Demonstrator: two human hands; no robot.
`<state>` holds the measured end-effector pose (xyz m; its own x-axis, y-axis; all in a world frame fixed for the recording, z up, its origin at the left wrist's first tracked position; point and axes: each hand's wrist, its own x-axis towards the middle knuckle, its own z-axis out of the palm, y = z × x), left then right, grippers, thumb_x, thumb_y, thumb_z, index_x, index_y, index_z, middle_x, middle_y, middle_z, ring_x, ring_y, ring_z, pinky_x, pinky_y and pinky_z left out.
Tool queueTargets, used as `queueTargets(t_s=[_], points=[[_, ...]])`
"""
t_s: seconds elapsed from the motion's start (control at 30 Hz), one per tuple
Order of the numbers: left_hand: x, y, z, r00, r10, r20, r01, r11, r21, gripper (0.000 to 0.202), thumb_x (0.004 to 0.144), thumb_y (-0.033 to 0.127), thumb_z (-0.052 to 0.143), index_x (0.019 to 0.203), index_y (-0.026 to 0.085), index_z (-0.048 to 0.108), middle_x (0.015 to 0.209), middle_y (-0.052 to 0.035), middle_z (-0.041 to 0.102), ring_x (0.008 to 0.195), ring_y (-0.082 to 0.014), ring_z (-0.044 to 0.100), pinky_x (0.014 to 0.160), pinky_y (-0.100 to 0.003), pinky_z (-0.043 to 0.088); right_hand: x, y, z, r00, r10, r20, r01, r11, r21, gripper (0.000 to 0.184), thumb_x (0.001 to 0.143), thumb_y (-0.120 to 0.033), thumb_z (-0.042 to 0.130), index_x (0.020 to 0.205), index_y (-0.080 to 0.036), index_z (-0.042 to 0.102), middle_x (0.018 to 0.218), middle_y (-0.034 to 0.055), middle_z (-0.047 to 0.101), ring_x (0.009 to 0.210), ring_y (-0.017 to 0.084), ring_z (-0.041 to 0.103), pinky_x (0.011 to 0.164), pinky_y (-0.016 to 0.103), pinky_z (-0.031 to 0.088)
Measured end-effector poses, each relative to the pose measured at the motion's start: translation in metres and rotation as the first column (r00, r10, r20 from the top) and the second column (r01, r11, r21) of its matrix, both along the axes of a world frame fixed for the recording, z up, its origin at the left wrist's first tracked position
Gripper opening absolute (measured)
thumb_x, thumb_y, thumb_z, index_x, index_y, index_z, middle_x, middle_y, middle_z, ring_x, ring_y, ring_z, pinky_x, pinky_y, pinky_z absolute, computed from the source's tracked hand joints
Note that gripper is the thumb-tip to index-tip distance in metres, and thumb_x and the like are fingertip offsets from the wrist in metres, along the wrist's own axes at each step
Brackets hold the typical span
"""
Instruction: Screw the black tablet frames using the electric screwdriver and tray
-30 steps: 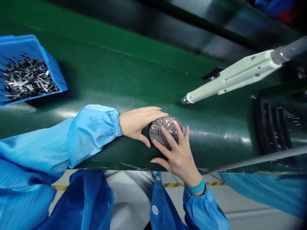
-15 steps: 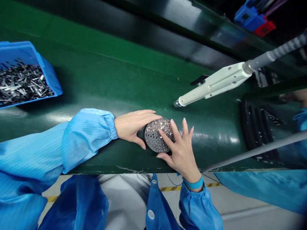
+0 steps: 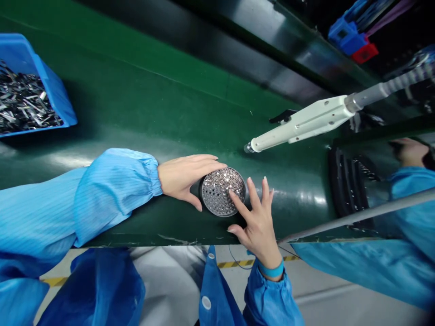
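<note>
Left hand [image 3: 185,177]: curled around the left side of the round perforated dish [image 3: 222,192], thumb below, fingers over the far rim, gripping it.
Right hand [image 3: 256,216]: open, fingers spread, index fingertip touching the perforated face of the dish near its right edge; holding nothing.
Dish: round, dark-walled, with a metal plate full of holes; resting on the green worktop [image 3: 142,104] near its front edge, tilted toward the camera.
Small metal bits [image 3: 224,178]: piled on the far half of the plate; near half shows bare holes.
Blue bin [image 3: 50,90]: far left on the worktop, well apart from the dish, holding a heap of thin metal pieces [image 3: 23,106].
White tool [image 3: 302,122]: long body hanging over the worktop, tip pointing left, above and right of the dish, not touching it.
Other person's sleeve [image 3: 408,190]: blue, at the right edge.
</note>
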<state>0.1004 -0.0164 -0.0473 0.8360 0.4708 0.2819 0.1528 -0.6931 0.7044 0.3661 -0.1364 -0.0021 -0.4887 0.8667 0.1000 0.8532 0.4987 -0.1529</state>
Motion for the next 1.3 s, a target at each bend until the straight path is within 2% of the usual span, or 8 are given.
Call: queueTargets(t_s=[0.2,0.37,0.53,0.7,0.87,1.1,1.3], points=[[0.000,0.000,0.001,1.000,0.008,-0.011,-0.008,1.000,0.006,0.113,0.063,0.057,0.088,0.150,0.014,0.030,0.147,-0.0216,0.044,0.142,-0.0369,0.035,0.119,-0.049,0.030,-0.006,0.001,-0.005,0.999,0.022,0.040,-0.021,1.000,-0.012,0.066,0.093,-0.067,0.031,0.145,-0.029,0.046,0.165,0.0128,0.013,0.148,0.052,0.001,0.102,0.085,0.023],[0.002,0.000,-0.001,1.000,-0.004,0.018,0.004,1.000,0.008,0.112,0.062,0.055,0.089,0.149,0.015,0.032,0.146,-0.0206,0.045,0.141,-0.0362,0.037,0.119,-0.048,0.030,-0.005,0.002,-0.003,0.999,0.009,0.032,-0.009,1.000,0.005,0.062,0.096,-0.063,0.031,0.145,-0.027,0.045,0.165,0.0133,0.014,0.149,0.050,0.003,0.103,0.084,0.023],[0.002,0.000,-0.006,0.999,0.002,0.050,-0.003,1.000,0.021,0.110,0.064,0.060,0.086,0.149,0.015,0.033,0.146,-0.0201,0.045,0.140,-0.0354,0.037,0.119,-0.046,0.030,-0.006,0.001,-0.001,0.999,-0.001,-0.049,0.003,0.999,0.039,0.056,0.099,-0.057,0.027,0.147,-0.032,0.042,0.165,0.0078,0.016,0.151,0.045,0.006,0.109,0.080,0.022],[0.002,-0.001,-0.007,0.999,0.007,0.045,-0.008,1.000,0.013,0.109,0.063,0.059,0.087,0.148,0.017,0.034,0.144,-0.0186,0.046,0.139,-0.0352,0.038,0.118,-0.045,0.030,-0.014,-0.001,-0.005,1.000,0.008,-0.013,-0.008,1.000,0.004,0.054,0.099,-0.056,0.032,0.145,-0.031,0.045,0.165,0.0088,0.016,0.151,0.047,0.004,0.107,0.081,0.021],[0.003,-0.001,-0.007,0.999,0.008,0.048,-0.009,1.000,0.019,0.108,0.062,0.057,0.088,0.147,0.017,0.034,0.144,-0.0174,0.047,0.138,-0.0349,0.039,0.118,-0.045,0.030,-0.024,-0.001,-0.007,1.000,0.019,0.018,-0.019,1.000,0.010,0.055,0.099,-0.056,0.032,0.147,-0.031,0.041,0.166,0.0078,0.015,0.151,0.046,0.004,0.108,0.081,0.020],[0.005,-0.001,-0.009,0.997,0.006,0.073,-0.009,0.999,0.045,0.109,0.061,0.058,0.088,0.147,0.015,0.035,0.143,-0.0180,0.048,0.136,-0.0336,0.041,0.118,-0.043,0.031,-0.012,0.000,0.003,0.999,-0.043,-0.032,0.044,0.998,0.054,0.059,0.099,-0.059,0.024,0.152,-0.034,0.034,0.166,0.0064,0.015,0.151,0.045,0.007,0.109,0.080,0.020],[0.005,-0.001,-0.008,0.999,0.019,0.047,-0.021,0.999,0.032,0.108,0.061,0.059,0.088,0.146,0.016,0.036,0.143,-0.0181,0.048,0.136,-0.0341,0.041,0.117,-0.043,0.032,-0.011,-0.007,0.001,1.000,-0.016,-0.016,0.016,1.000,0.003,0.056,0.099,-0.058,0.028,0.150,-0.035,0.036,0.165,0.0065,0.016,0.151,0.045,0.004,0.108,0.081,0.020]])
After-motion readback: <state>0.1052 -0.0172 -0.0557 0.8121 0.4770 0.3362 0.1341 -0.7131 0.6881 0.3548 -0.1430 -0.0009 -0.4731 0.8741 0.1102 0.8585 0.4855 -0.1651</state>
